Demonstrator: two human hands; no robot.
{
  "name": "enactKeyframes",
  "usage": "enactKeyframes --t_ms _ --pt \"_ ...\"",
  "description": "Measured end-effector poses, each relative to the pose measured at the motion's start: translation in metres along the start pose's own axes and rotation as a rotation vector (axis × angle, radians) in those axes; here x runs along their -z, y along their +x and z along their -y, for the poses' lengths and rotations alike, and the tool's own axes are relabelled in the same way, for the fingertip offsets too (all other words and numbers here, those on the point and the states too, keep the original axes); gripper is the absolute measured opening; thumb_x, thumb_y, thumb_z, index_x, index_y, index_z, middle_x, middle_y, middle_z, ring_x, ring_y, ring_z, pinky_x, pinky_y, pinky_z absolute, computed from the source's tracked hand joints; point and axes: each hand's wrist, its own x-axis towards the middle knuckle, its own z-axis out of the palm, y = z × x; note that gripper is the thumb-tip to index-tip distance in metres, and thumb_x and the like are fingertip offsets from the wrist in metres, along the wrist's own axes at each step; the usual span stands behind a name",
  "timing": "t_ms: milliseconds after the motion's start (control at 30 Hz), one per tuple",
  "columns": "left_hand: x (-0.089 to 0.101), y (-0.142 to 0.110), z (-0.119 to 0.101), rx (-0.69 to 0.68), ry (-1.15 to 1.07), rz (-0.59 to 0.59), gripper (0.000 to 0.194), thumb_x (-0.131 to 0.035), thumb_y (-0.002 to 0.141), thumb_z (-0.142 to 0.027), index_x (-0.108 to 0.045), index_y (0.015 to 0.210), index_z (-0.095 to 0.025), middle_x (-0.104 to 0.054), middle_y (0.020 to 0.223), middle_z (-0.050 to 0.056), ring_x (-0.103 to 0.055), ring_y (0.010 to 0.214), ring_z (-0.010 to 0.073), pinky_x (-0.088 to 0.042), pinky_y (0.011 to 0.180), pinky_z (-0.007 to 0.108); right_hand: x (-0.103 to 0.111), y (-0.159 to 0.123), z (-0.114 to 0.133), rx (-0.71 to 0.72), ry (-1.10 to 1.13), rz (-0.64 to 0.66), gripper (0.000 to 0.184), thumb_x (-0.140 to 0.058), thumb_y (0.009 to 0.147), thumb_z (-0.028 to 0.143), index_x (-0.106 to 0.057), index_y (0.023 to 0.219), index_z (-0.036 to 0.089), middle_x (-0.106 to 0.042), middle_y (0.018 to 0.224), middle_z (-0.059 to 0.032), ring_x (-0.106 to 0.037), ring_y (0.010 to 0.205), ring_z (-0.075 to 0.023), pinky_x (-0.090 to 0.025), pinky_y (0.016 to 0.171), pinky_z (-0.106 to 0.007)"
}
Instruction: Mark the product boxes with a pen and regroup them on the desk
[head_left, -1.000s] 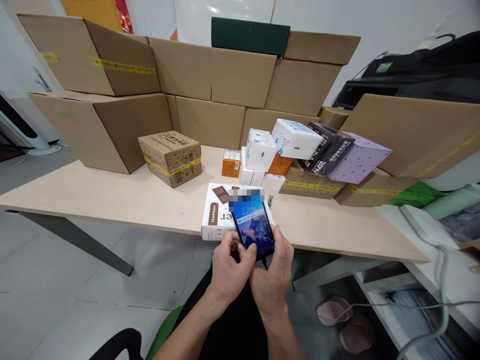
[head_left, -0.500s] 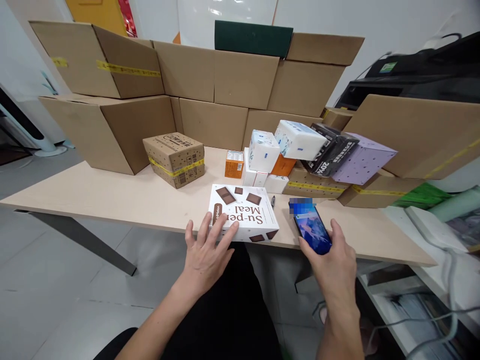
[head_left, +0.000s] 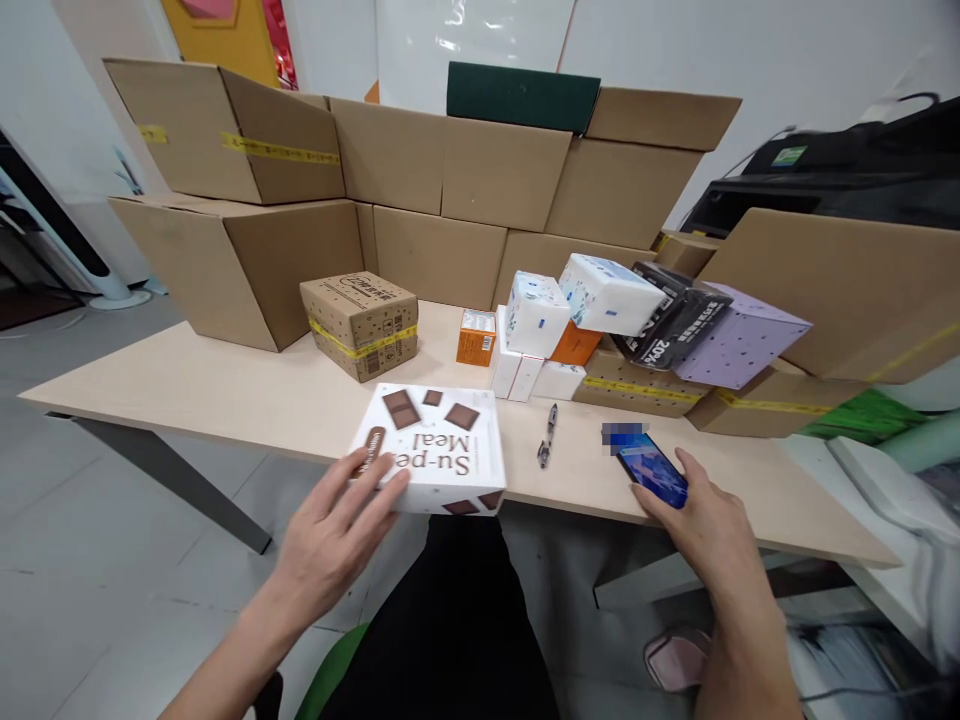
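A white box (head_left: pixel 439 440) printed with chocolate squares and "Su-per Meal" is at the front table edge, its front side jutting over. My left hand (head_left: pixel 330 530) holds its near left corner, fingers spread across the top; the thumb is hidden. On the right, my right hand (head_left: pixel 709 515) grips the near end of a dark smartphone (head_left: pixel 654 472) between thumb and fingers. The phone's screen is lit blue, and its far end rests low over the tabletop. Between the box and the phone lies a pen (head_left: pixel 548 437).
Behind stand a small orange box (head_left: pixel 475 338), white tissue packs (head_left: pixel 537 312), a black package (head_left: pixel 667 318) and a lilac box (head_left: pixel 742 335). A taped carton (head_left: pixel 360 325) sits left of them. Large cardboard boxes (head_left: pixel 442 250) wall the back of the table (head_left: pixel 187 395).
My left hand has shifted the white box left, uncovering the whole pen. The phone in my right hand has moved slightly right and sits flatter. The view has shifted a little.
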Motion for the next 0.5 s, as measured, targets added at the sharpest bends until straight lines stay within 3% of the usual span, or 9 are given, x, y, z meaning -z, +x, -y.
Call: enactKeyframes --t_ms 100,167,267,333,500 --pt "0.024 -0.029 0.029 0.131 0.077 -0.024 0.08 -0.08 0.076 -0.023 -0.044 0.147 -0.037 -0.063 0.138 0.003 -0.06 0.126 0.0342 -0.055 0.103 0.054 -0.001 0.002 -0.003 0.007 0.018 0.0 0.08 -0.05 0.082 0.059 -0.046 0.143 0.008 -0.071 0.104 -0.0217 -0.066 0.091 -0.036 -0.049 0.081 -0.045" --pt "0.037 -0.045 0.052 0.259 0.092 -0.025 0.088 -0.081 0.075 -0.029 -0.037 0.149 -0.045 -0.056 0.145 -0.006 -0.059 0.127 0.0342 -0.052 0.107 0.059 -0.002 0.003 -0.005 0.008 0.025 0.012 0.08 -0.049 0.082 0.06 -0.046 0.143 0.008 -0.072 0.103 -0.0212 -0.066 0.089 -0.036 -0.049 0.08 -0.045" --pt "0.05 -0.058 0.088 0.394 0.095 0.036 0.087 -0.079 0.078 -0.034 -0.031 0.148 -0.055 -0.042 0.151 -0.023 -0.054 0.132 0.0331 -0.045 0.114 0.062 -0.003 0.004 -0.007 0.004 0.025 0.035 0.081 -0.048 0.083 0.061 -0.046 0.144 0.008 -0.072 0.103 -0.0211 -0.066 0.089 -0.0369 -0.05 0.078 -0.045" --pt "0.053 -0.06 0.111 0.388 0.087 0.076 0.083 -0.076 0.082 -0.036 -0.029 0.146 -0.059 -0.037 0.152 -0.028 -0.051 0.134 0.032 -0.042 0.116 0.062 -0.004 0.004 -0.008 -0.004 0.018 0.041 0.082 -0.048 0.083 0.061 -0.046 0.145 0.008 -0.072 0.102 -0.0209 -0.066 0.088 -0.0376 -0.05 0.078 -0.045" --pt "0.04 -0.045 0.15 0.31 0.034 0.113 0.075 -0.07 0.088 -0.035 -0.029 0.148 -0.053 -0.04 0.155 -0.02 -0.047 0.137 0.0298 -0.038 0.117 0.06 -0.006 0.006 -0.01 -0.007 0.002 0.052 0.081 -0.049 0.083 0.062 -0.046 0.146 0.01 -0.073 0.104 -0.0199 -0.067 0.088 -0.0378 -0.05 0.078 -0.045"
